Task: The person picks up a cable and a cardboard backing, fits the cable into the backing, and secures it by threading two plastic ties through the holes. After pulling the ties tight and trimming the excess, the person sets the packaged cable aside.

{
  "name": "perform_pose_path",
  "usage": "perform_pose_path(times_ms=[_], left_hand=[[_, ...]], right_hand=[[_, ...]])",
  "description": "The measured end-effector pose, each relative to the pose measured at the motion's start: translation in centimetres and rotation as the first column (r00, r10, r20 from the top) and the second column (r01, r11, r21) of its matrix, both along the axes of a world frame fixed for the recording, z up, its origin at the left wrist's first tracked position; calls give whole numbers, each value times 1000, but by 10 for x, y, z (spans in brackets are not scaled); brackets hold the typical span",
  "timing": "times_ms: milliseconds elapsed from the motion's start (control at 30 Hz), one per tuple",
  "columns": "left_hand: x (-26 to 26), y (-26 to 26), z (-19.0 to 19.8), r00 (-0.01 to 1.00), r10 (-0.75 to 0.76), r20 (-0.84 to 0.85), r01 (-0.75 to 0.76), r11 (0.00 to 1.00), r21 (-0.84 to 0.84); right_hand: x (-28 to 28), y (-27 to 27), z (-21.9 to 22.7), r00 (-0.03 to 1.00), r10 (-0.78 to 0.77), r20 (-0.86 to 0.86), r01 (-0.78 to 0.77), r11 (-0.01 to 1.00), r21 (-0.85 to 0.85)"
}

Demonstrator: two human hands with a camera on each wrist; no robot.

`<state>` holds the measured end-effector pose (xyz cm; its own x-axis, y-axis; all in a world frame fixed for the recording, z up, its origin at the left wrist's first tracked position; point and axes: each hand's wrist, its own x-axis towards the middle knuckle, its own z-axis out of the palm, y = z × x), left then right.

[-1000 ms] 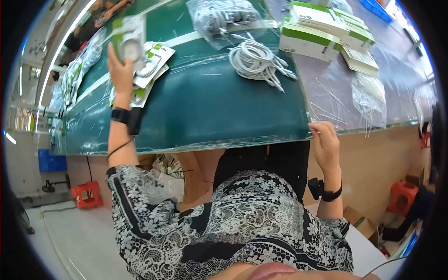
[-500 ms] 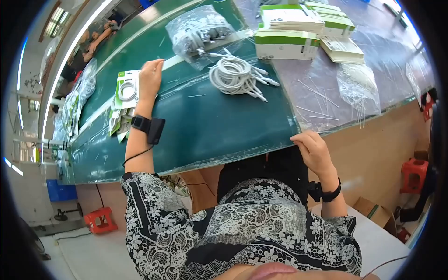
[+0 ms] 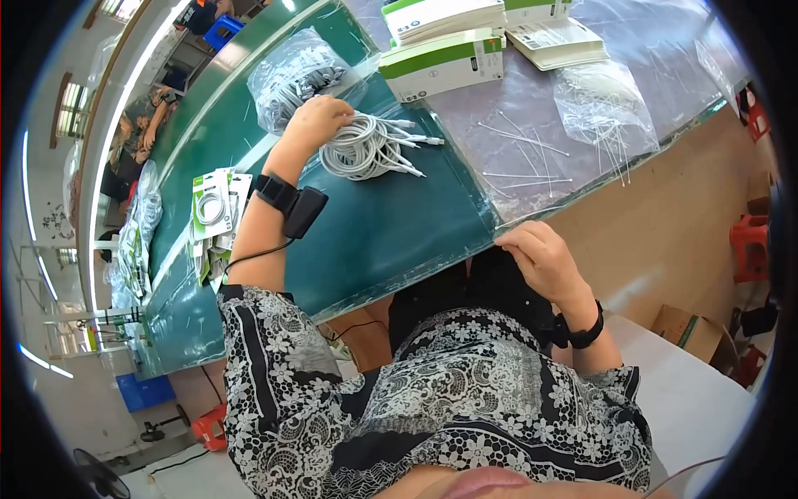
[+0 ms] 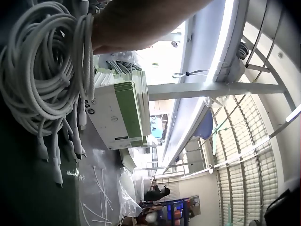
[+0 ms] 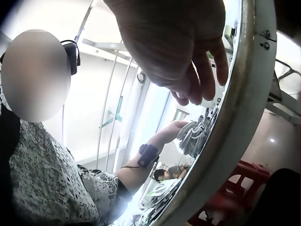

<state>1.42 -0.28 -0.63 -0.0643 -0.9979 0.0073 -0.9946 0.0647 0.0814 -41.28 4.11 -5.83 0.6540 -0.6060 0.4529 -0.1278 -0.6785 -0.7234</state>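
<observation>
My left hand [image 3: 317, 121] has its fingertips right at the upper edge of a coiled bundle of white cables [image 3: 366, 148]. From the left wrist view, the cable bundle [image 4: 44, 70] is close in front, its plugs pointing down, and the fingers are hidden; I cannot tell whether they grip it. My right hand [image 3: 539, 256] hangs at the table's front edge, fingers loosely bent, with nothing visible in it. The right wrist view shows the right hand [image 5: 183, 52] from beneath, beside the table rim [image 5: 225, 113]. Carded cable packs [image 3: 212, 208] lie stacked to the left.
A clear bag of grey cables [image 3: 295, 79] lies behind the cable bundle. White-and-green boxes [image 3: 445, 66] and a stack of cards [image 3: 557, 41] stand at the back. Loose white ties [image 3: 528, 154] and a plastic bag [image 3: 603, 100] are at right. Other people sit farther along the table.
The left hand set a carded cable pack onto the stack at left, then moved right to the cable bundle. The right hand stays near the table edge. The head view has turned.
</observation>
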Motion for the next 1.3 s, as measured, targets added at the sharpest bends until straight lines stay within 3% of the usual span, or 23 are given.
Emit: perform_pose_path(times_ms=[100, 433, 500, 567, 600, 633, 700, 733, 767, 800, 867, 900, 933, 1033, 1133, 1200, 1300], left_hand=[[-5, 4, 9, 999, 38, 1, -38, 996, 82], [-22, 25, 24, 995, 6, -104, -13, 997, -71], [-34, 31, 36, 992, -7, -128, -2, 997, -74], [-56, 41, 55, 966, -116, -232, 100, 992, -77], [-68, 44, 63, 944, -168, -285, 151, 985, -82], [-82, 45, 69, 942, -173, -288, 155, 984, -83], [-113, 44, 78, 896, -396, -199, 343, 904, -257], [-126, 41, 78, 855, -499, -138, 433, 836, -338], [-137, 39, 76, 849, -510, -138, 441, 828, -346], [-147, 36, 73, 842, -524, -125, 435, 798, -417], [-163, 26, 69, 831, -549, -92, 417, 723, -551], [-167, 21, 65, 827, -555, -86, 423, 715, -557], [-170, 18, 60, 822, -568, -46, 447, 693, -566], [-177, 13, 49, 805, -592, 31, 500, 649, -573], [-186, 9, 46, 722, -683, -108, 511, 632, -582], [-192, 8, 45, 710, -699, -90, 536, 619, -574], [-196, 9, 43, 697, -714, -65, 577, 612, -541]], right_hand=[[0, -2, -3, 1000, 4, 18, -4, 1000, 15], [18, -8, 4, 990, 121, 69, -122, 993, 7], [21, -13, 12, 992, 39, 122, -41, 999, 20], [22, -21, 22, 968, -125, 216, 114, 992, 61], [25, -29, 26, 968, -130, 214, 119, 991, 60], [27, -40, 31, 956, -172, 238, 165, 985, 49], [35, -55, 33, 941, -221, 255, 220, 975, 35], [40, -61, 30, 961, -2, 277, -66, 970, 236], [45, -64, 27, 918, 203, 342, -339, 847, 409], [49, -59, 24, 921, 195, 337, -328, 855, 402], [59, -41, 17, 730, 235, 641, -667, 450, 594], [60, -39, 16, 609, 182, 772, -792, 189, 580], [56, -42, 18, 608, 184, 772, -793, 196, 577], [32, -49, 23, 370, -65, 927, -896, -286, 338], [17, -49, 15, 313, 49, 949, -928, -198, 316], [14, -49, 12, 286, 116, 951, -941, -155, 302], [12, -44, 8, 664, 163, 729, -746, 84, 661]])
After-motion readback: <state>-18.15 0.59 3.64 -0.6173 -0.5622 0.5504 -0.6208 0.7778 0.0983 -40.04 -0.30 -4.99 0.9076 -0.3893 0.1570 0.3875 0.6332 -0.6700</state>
